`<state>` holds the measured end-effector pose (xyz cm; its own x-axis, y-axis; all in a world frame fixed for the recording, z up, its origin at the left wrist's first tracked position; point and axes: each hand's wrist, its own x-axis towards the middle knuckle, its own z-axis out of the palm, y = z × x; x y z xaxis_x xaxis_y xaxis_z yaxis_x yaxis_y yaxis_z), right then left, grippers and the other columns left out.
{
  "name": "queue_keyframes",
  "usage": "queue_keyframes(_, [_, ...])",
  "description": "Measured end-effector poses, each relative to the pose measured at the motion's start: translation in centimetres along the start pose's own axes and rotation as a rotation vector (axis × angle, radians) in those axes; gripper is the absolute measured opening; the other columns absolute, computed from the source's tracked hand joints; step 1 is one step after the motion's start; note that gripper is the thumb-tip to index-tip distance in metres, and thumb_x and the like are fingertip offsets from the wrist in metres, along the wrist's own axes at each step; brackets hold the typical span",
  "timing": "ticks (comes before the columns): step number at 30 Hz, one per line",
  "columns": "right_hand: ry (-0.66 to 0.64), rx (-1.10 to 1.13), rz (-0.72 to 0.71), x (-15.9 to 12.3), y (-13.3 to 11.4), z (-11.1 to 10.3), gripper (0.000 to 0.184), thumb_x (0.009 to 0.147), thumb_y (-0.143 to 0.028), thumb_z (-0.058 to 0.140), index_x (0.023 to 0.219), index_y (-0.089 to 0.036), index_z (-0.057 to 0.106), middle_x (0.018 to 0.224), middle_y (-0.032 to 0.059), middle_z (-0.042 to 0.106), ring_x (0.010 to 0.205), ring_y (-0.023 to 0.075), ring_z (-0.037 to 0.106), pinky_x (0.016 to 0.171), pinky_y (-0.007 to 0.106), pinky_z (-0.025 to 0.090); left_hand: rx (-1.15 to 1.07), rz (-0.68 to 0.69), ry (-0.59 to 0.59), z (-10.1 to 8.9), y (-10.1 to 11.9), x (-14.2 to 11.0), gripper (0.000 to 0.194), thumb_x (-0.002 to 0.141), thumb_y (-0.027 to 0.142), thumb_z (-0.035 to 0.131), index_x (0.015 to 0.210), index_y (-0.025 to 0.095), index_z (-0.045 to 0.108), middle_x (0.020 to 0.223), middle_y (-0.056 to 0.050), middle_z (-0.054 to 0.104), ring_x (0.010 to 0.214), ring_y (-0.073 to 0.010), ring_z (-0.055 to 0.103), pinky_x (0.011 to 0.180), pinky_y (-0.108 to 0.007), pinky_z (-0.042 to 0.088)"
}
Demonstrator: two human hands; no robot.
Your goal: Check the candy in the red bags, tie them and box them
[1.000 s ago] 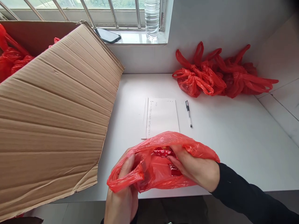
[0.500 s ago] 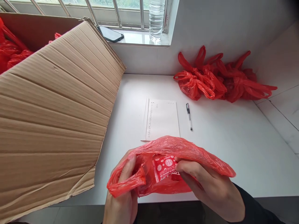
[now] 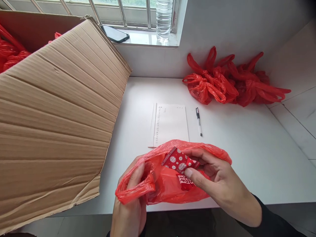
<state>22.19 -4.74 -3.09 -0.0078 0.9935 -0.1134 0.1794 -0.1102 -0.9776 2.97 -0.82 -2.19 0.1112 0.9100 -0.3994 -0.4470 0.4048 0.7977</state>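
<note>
A thin red plastic bag [image 3: 163,191] hangs open at the front edge of the table. My left hand [image 3: 130,200] is closed on its left side, the thumb hooked over a handle. Between the thumb and fingers of my right hand [image 3: 214,174] is a small red packet [image 3: 174,159] with white round prints, held at the bag's mouth. Below it, a second red packet [image 3: 185,182] with white lettering lies inside the bag, partly covered by my right thumb. The bag's bottom is hidden.
Beyond the bag lie a notebook [image 3: 171,123] with handwritten lines and a pen [image 3: 198,121]. Several tied red bags [image 3: 222,82] sit against the wall. A big cardboard box [image 3: 61,115] holding red bags stands left. On the windowsill are a phone [image 3: 115,34] and a water bottle [image 3: 163,21].
My right hand has raised the packet inside the bag and turned it, so more of it shows. The second packet below is now visible. My left hand keeps its hold.
</note>
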Motion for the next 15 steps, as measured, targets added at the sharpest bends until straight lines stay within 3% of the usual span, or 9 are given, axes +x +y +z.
queue_keyframes(4, [-0.122, 0.164, 0.139, 0.7, 0.4, -0.5, 0.031, 0.095, -0.037, 0.063, 0.126, -0.033, 0.06, 0.113, 0.0043, 0.069, 0.101, 0.0236, 0.068, 0.086, 0.038, 0.061, 0.021, 0.009, 0.023, 0.2, 0.1, 0.1, 0.02, 0.089, 0.038, 0.067, 0.098, 0.023, 0.077, 0.094, -0.003, 0.072, 0.091, -0.0207, 0.065, 0.074, -0.026, 0.054])
queue_keyframes(8, [-0.182, 0.192, 0.172, 1.0, 0.0, -0.7, 0.029, 0.096, -0.035, 0.063, 0.124, -0.034, 0.061, 0.113, 0.0031, 0.068, 0.104, 0.0238, 0.066, 0.089, 0.039, 0.059, 0.015, 0.008, 0.067, 0.1, 0.0, -0.1, 0.017, 0.086, 0.037, 0.069, 0.087, 0.023, 0.077, 0.088, -0.002, 0.072, 0.088, -0.021, 0.067, 0.073, -0.027, 0.055])
queue_keyframes(11, [-0.212, 0.213, 0.193, 1.0, -0.6, -0.8, 0.025, 0.095, -0.031, 0.063, 0.121, -0.031, 0.062, 0.108, 0.0022, 0.068, 0.1, 0.0218, 0.065, 0.086, 0.035, 0.057, 0.03, 0.013, 0.061, 0.0, -0.2, -0.2, 0.018, 0.085, 0.038, 0.071, 0.078, 0.022, 0.076, 0.083, -0.002, 0.072, 0.089, -0.022, 0.067, 0.073, -0.027, 0.055])
queue_keyframes(15, [-0.222, 0.29, 0.264, 1.3, -1.0, -0.8, 0.021, 0.095, -0.034, 0.065, 0.114, -0.025, 0.064, 0.096, 0.0011, 0.066, 0.076, 0.0136, 0.062, 0.068, 0.025, 0.055, 0.03, -0.009, 0.012, 0.2, -0.2, -0.3, 0.016, 0.087, 0.036, 0.068, 0.092, 0.023, 0.077, 0.089, -0.002, 0.072, 0.091, -0.0223, 0.066, 0.075, -0.028, 0.055])
